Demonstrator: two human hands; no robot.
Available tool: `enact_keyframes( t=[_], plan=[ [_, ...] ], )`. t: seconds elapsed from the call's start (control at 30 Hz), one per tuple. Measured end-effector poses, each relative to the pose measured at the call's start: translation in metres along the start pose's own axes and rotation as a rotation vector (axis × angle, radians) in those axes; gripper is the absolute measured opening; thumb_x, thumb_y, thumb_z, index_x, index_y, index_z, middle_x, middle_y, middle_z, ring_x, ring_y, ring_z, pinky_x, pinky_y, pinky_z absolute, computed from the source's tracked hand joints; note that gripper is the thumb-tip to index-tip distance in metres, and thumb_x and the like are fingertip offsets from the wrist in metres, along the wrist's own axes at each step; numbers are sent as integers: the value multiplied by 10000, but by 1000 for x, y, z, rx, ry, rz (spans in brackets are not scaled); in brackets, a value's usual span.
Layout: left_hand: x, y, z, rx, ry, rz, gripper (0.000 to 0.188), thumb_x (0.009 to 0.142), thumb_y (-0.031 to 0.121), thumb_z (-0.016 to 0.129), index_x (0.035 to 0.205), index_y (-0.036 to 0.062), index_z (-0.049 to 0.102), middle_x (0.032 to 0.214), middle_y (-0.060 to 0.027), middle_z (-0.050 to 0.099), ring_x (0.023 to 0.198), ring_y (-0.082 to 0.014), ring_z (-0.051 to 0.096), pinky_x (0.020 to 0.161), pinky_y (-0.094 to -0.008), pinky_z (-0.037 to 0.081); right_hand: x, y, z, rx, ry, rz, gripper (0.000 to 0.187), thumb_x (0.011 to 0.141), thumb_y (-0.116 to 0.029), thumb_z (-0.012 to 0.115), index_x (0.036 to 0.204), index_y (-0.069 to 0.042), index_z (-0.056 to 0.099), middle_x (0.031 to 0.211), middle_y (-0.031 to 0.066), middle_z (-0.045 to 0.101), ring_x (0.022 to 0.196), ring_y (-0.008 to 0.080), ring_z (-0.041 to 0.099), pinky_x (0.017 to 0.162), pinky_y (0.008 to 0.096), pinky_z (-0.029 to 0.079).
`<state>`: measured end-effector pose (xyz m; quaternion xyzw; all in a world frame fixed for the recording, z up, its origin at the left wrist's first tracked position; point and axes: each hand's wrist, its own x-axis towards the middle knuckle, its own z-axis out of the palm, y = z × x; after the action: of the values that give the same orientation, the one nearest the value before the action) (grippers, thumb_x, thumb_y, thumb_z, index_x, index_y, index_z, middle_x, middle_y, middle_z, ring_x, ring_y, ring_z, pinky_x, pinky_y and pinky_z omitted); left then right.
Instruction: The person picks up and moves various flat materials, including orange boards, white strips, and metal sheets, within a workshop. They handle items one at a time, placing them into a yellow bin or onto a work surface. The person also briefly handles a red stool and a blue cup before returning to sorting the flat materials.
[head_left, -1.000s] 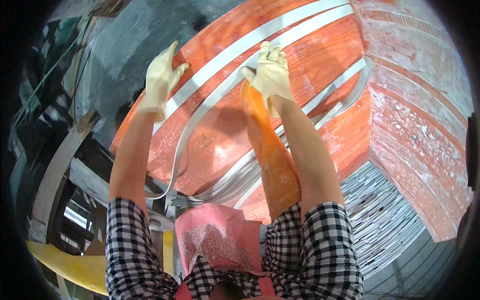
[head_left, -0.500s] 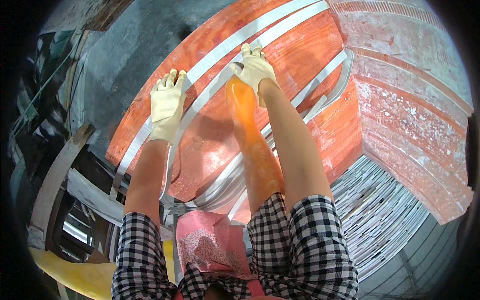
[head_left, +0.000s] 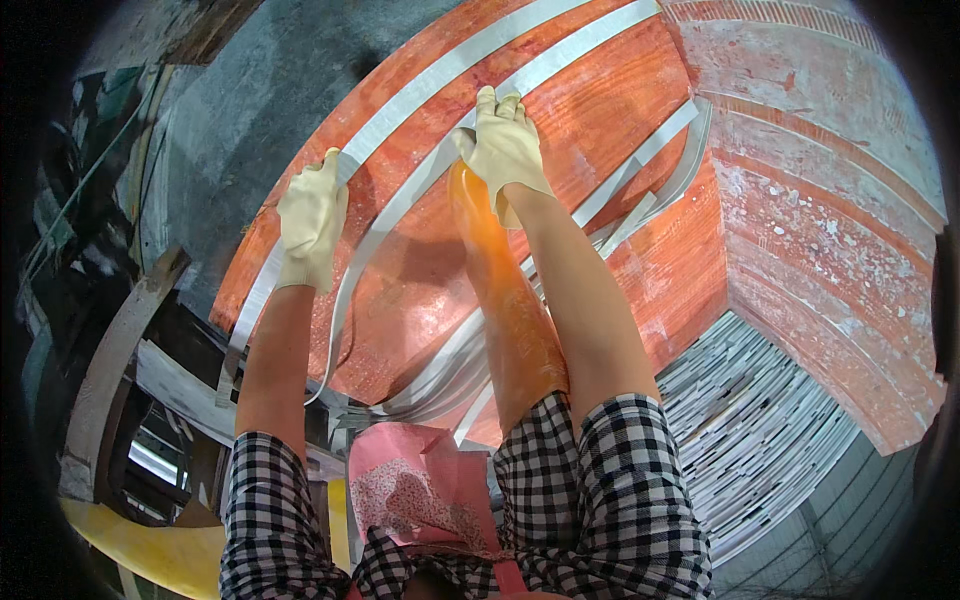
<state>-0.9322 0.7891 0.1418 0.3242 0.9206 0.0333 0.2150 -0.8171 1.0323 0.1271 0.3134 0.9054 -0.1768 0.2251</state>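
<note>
Under both hands lies a broad orange-red, wood-grained panel (head_left: 600, 115) with a curved left edge and long white strips along it. My left hand (head_left: 313, 220), in a cream glove, rests at the outer strip (head_left: 430, 98). Its fingers are curled in, and I cannot make out what is inside them. My right hand (head_left: 503, 150), gloved alike, lies on the inner strip (head_left: 388, 212) with fingers stretched out and thumb apart. The inner strip's lower end hangs loose in a curve. A glossy orange, arm-shaped thing (head_left: 485, 235) reaches from a checked sleeve to below my right hand; its nature is unclear.
Several loose white strips (head_left: 440, 370) bunch at the panel's lower edge; another (head_left: 640, 165) curls at its right. A pale red curved surface (head_left: 820, 215) stands at the right, above a stack of thin slats (head_left: 770, 430). Curved beams (head_left: 110, 380) and a yellow piece (head_left: 150, 550) lie left.
My left hand has shifted left and slightly down, and its fingers have curled in. The right hand has moved slightly left. Near the left arm, the inner strip's loose end has bent differently.
</note>
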Motion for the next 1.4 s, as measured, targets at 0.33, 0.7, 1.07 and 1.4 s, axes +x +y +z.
enact_keyframes(
  t=[0.33, 0.7, 1.07, 1.4],
  plan=[
    [9, -8, 2, -30, 144, 92, 395, 834, 118, 711, 1222, 100, 638, 978, -158, 678, 912, -363, 672, 763, -471, 556, 1, 4, 11, -119, 181, -68, 738, 914, -458, 611, 1458, 10, 435, 1451, 307, 477, 1312, 408, 496, 1143, 507, 337],
    [18, -8, -3, -19, 136, 87, 438, 850, 131, 703, 1277, 90, 622, 1025, -165, 680, 958, -367, 668, 805, -475, 561, -6, -5, -3, -243, 29, 37, 660, 934, -426, 584, 1419, 7, 467, 1359, 323, 552, 1078, 341, 641, 887, 452, 501],
    [18, -8, 1, -56, 112, 57, 505, 832, 142, 749, 1313, 118, 597, 1062, -143, 663, 987, -347, 648, 816, -458, 556, 0, -12, -20, -162, -41, 80, 431, 869, -414, 717, 1092, -59, 616, 946, 98, 684, 961, 251, 666, 772, 407, 539],
    [-90, 11, -10, -206, 16, 290, 692, 801, 138, 788, 1412, -4, 496, 1280, -227, 635, 1106, -364, 651, 934, -427, 534, 14, 18, -34, -109, 15, 163, 351, 849, -341, 774, 1124, -135, 701, 1074, 120, 704, 1030, 303, 683, 842, 427, 581]
  ],
)
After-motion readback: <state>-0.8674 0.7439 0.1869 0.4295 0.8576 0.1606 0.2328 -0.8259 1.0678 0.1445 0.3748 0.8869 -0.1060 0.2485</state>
